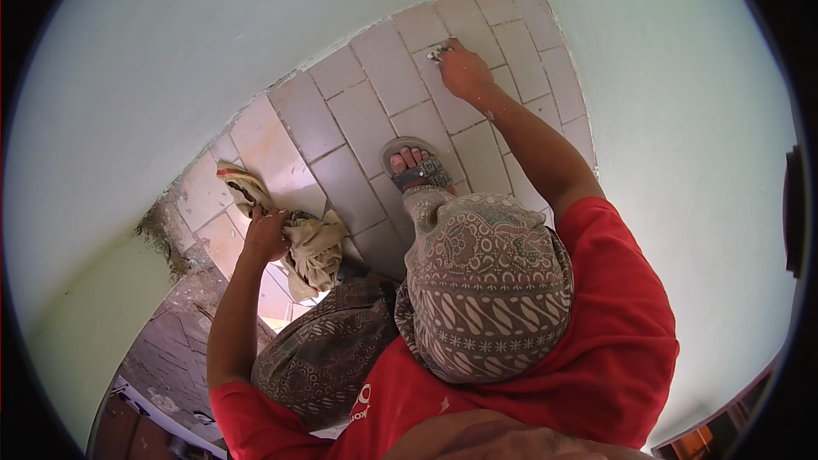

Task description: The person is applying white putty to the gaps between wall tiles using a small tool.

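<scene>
My left hand (pixel 265 233) grips a crumpled beige cloth (pixel 316 249) low over the floor. One end of the cloth, with a red stripe along its edge, sticks out past my fingers toward the wall. Farther off, my right hand (pixel 465 71) is lowered to the tiled floor (pixel 365 108). Its fingers close around a small, crumpled-looking grey-white piece (pixel 438 52); most of it is hidden, and I cannot tell what it is. Whitish specks mark my right hand and wrist.
I squat with a sandaled foot (pixel 415 165) between my hands. Pale green walls (pixel 677 128) meet the floor on both sides, with rough, chipped edges. At left, a broken wall corner (pixel 163 236) borders a rough, darker floor area (pixel 169 345).
</scene>
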`<state>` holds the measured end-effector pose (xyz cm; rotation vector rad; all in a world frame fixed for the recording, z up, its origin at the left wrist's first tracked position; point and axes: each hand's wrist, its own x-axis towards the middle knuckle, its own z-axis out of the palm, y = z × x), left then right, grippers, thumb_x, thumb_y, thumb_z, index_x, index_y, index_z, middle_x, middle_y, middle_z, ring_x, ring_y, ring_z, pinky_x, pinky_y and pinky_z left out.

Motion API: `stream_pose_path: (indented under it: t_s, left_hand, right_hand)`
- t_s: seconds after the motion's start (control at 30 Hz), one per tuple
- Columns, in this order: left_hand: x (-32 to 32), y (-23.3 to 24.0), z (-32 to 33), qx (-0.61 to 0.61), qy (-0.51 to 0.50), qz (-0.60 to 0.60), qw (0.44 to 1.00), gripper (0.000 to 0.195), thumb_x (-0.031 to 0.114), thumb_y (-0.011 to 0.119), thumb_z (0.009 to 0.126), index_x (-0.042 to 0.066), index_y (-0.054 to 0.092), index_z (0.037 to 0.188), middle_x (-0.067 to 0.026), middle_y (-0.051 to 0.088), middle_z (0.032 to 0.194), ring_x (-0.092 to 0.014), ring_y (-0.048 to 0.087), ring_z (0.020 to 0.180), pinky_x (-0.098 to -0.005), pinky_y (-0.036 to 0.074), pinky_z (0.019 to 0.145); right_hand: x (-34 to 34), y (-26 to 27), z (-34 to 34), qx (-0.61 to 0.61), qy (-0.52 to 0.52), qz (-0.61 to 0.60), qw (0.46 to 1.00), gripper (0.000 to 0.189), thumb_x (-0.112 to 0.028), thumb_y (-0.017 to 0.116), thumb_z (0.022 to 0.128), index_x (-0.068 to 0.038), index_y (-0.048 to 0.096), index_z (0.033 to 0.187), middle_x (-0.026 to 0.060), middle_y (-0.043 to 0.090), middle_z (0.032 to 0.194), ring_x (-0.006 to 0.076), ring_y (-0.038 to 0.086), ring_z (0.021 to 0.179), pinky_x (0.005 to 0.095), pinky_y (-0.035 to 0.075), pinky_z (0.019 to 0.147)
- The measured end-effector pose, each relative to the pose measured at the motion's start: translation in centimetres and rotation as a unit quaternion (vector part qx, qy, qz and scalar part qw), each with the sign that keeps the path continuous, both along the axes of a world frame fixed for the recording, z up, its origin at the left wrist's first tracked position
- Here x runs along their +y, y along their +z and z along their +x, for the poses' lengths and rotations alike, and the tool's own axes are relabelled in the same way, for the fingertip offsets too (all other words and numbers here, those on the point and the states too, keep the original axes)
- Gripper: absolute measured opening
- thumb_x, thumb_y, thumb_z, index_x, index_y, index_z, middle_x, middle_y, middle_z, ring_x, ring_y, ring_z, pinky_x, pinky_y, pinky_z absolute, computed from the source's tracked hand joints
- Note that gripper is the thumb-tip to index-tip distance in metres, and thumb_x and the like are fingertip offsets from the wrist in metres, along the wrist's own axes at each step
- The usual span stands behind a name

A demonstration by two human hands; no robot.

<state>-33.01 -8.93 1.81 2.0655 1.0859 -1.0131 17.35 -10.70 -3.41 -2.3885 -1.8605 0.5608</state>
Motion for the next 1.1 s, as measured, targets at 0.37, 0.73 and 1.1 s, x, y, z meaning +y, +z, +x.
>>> stream_pose_path:
  t_s: [0.37, 0.73, 1.1]
  left_hand:
    - [-0.3, 0.4, 2.3, -0.049, -0.036, -0.111, 0.992, 0.063, 0.015, 0.078, 0.073, 0.007, 0.062, 0.134, -0.0180, 0.069, 0.124, -0.036, 0.063, 0.120, -0.0444, 0.042, 0.114]
    - [5.7, 4.4, 5.5, -0.063, -0.041, 0.007, 0.997, 0.081, 0.030, 0.082, 0.078, 0.013, 0.049, 0.150, -0.0183, 0.055, 0.148, -0.037, 0.053, 0.136, -0.0458, 0.043, 0.114]
    - [10.5, -0.5, 8.5, 0.005, -0.007, 0.044, 0.999, 0.090, 0.043, 0.083, 0.079, 0.015, 0.042, 0.155, -0.0115, 0.047, 0.153, -0.037, 0.048, 0.139, -0.0535, 0.047, 0.107]
  right_hand:
    - [4.5, -2.0, -3.2, 0.131, 0.060, 0.147, 0.979, 0.032, -0.020, 0.058, 0.098, 0.003, 0.063, 0.120, 0.0277, 0.064, 0.122, 0.0464, 0.069, 0.098, 0.0526, 0.056, 0.087]
    - [11.8, -2.9, -12.9, 0.124, -0.163, 0.064, 0.977, 0.043, -0.039, 0.060, 0.099, -0.002, 0.065, 0.119, 0.0240, 0.073, 0.098, 0.0449, 0.070, 0.095, 0.0509, 0.056, 0.085]
    - [10.7, 4.5, -10.2, 0.135, 0.150, -0.093, 0.975, 0.037, -0.037, 0.064, 0.098, -0.001, 0.067, 0.108, 0.0232, 0.072, 0.098, 0.0417, 0.069, 0.094, 0.0489, 0.054, 0.086]
